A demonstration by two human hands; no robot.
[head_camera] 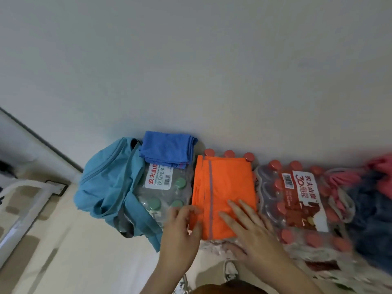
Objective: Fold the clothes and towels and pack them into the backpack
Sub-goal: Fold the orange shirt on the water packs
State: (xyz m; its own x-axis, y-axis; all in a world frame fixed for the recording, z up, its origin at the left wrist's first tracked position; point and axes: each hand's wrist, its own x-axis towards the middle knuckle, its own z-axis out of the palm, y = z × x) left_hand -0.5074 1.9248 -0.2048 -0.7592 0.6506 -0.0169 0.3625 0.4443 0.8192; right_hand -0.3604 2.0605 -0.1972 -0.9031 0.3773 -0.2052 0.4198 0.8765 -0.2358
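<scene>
Your right hand [254,228] lies flat, fingers straight and spread, on the near half of a folded orange garment with a grey stripe [224,187], while your left hand [180,228] curls its fingers and thumb round the garment's near left corner. The garment rests on a shrink-wrapped pack of red-capped bottles [229,154], covering all of it but the far row of caps. Just to its left, a folded blue towel [165,150] sits on the far edge of a clear pack of green-capped bottles [163,187], and the light-blue fabric backpack [106,187] slumps against that pack's left side with its zip open. To the garment's right stands another wrapped pack of red-capped bottles with a red-and-white label [297,200], and beyond its right edge lies a loose heap of dark-blue and pink clothes [369,198], blurred. All of it lines a plain white wall [191,60], above a pale tiled floor [84,262].
</scene>
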